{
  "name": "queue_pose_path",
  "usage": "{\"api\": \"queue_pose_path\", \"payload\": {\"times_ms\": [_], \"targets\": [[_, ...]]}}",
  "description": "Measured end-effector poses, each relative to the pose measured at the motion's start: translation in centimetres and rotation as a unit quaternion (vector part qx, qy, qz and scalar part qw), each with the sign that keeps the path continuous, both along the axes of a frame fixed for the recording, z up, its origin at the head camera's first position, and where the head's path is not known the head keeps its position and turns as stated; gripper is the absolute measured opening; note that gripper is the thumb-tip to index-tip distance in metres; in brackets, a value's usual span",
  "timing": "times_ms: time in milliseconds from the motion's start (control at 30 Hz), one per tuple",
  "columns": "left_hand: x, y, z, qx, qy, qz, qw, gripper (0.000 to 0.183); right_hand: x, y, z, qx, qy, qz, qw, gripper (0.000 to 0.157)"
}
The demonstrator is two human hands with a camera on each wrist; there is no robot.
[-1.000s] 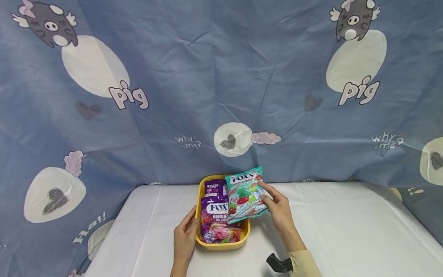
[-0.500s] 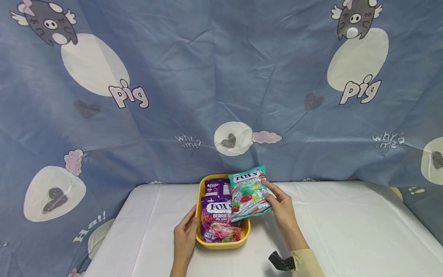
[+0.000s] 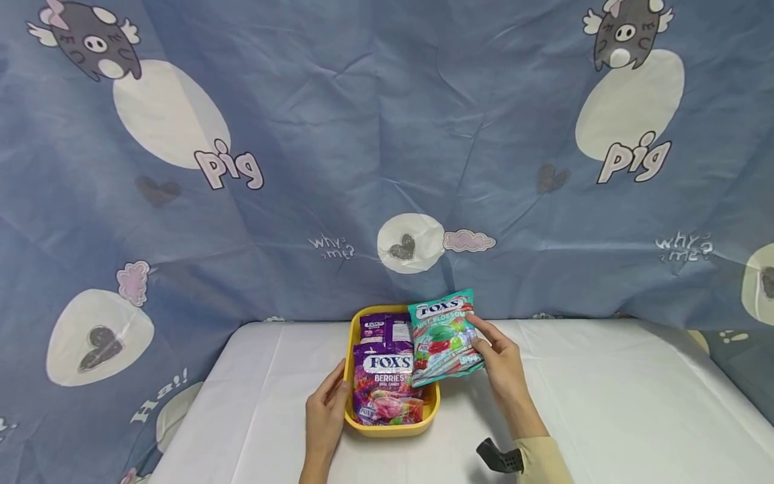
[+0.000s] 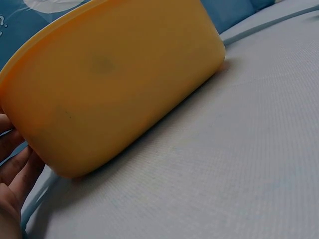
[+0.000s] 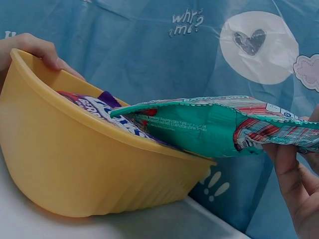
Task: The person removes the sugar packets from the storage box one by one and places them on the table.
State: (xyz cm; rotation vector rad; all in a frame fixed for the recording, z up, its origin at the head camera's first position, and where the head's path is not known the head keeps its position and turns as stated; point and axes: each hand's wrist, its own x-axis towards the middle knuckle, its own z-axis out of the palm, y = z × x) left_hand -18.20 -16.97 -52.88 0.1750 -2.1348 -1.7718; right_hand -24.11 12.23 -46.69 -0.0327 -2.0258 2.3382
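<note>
A teal Fox's Mint Blossom candy bag (image 3: 444, 339) is tilted over the right rim of a yellow plastic basket (image 3: 393, 430). My right hand (image 3: 504, 366) pinches the bag's right edge between thumb and fingers. From the right wrist view, the bag (image 5: 199, 127) hangs above the rim with its underside showing. Inside the basket lies a purple Fox's Berries candy bag (image 3: 387, 383), with smaller purple packs (image 3: 383, 329) behind it. My left hand (image 3: 326, 410) holds the basket's left side, its fingertips over the rim in the right wrist view.
The basket stands on a white-covered table (image 3: 605, 403), near the blue patterned cloth backdrop (image 3: 338, 168) behind it. A black strap-like piece (image 3: 498, 457) sticks out at the right wrist, by the beige sleeve (image 3: 544, 460).
My right hand has drawn the teal candy bag a little to the right, uncovering more of the purple Berries bag. The left hand and basket keep their place.
</note>
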Motion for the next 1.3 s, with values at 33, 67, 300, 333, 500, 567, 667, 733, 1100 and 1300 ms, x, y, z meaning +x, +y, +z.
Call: {"api": "queue_pose_path", "payload": {"times_ms": [33,67,300,333,500,567,667,733,1100,1300], "targets": [[0.0,0.0,0.0,0.001,-0.001,0.001,1.0000,0.037,0.0,0.1,0.0,-0.002,-0.001,0.000,1.000,0.039],[0.0,0.0,0.0,0.001,-0.003,0.002,1.0000,0.037,-0.1,0.1,0.0,-0.004,-0.002,0.001,1.000,0.040],[0.0,0.0,0.0,0.002,-0.004,0.002,1.0000,0.037,-0.1,0.5,0.0,-0.001,-0.004,-0.002,1.000,0.039],[0.0,0.0,0.0,0.002,-0.003,0.002,1.0000,0.037,-0.1,0.6,0.0,0.000,-0.004,-0.001,1.000,0.040],[0.1,-0.1,0.1,0.004,0.002,-0.001,1.0000,0.037,-0.2,0.7,-0.1,0.002,0.000,-0.001,1.000,0.040],[0.1,0.0,0.2,0.008,0.003,-0.003,1.0000,0.037,-0.2,0.8,-0.1,0.002,0.001,-0.003,1.000,0.040],[0.1,0.0,0.3,0.015,0.003,-0.003,0.9999,0.037,-0.3,1.0,0.0,0.001,0.002,-0.004,1.000,0.040],[0.2,0.0,0.3,0.013,0.002,-0.002,0.9999,0.037,-0.3,1.2,0.1,0.001,-0.001,-0.004,1.000,0.040],[1.6,0.8,3.4,-0.002,-0.023,-0.003,0.9997,0.037,0.0,1.8,0.0,0.002,-0.008,0.004,1.000,0.039],[0.4,0.3,1.0,0.006,-0.013,-0.001,0.9999,0.038,-0.1,2.1,0.2,-0.007,-0.004,0.003,1.000,0.039]]}}
